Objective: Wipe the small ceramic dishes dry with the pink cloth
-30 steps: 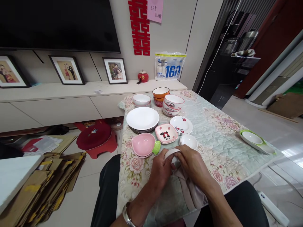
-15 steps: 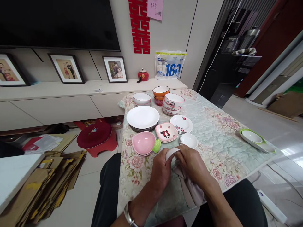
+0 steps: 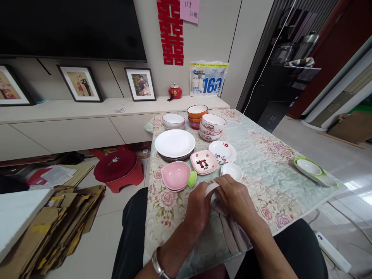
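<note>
My left hand (image 3: 198, 207) is closed on a small white dish (image 3: 211, 188), held up on edge near the front of the table; mostly its rim shows. My right hand (image 3: 235, 195) is closed on a greyish-pink cloth (image 3: 234, 232) and presses against the same dish. The cloth hangs below my right hand toward the table edge. Just beyond my hands are a stack of small white dishes (image 3: 232, 171), pink square cat plates (image 3: 204, 161) and a pink fruit-shaped bowl (image 3: 176, 175) with a green leaf handle.
White oval plates (image 3: 174, 142), flowered plates (image 3: 223, 151), white bowls (image 3: 213, 122) and orange bowls (image 3: 197, 112) stand farther back on the flowered tablecloth (image 3: 261, 170). A green-edged dish (image 3: 315, 172) lies at the right edge. Left on the floor are a red stool (image 3: 116, 166) and flattened cardboard (image 3: 58, 232).
Both hands stay in nearly the same place around the white dish and cloth. My right hand has shifted slightly, with the fingers a little higher; the view has moved very little.
</note>
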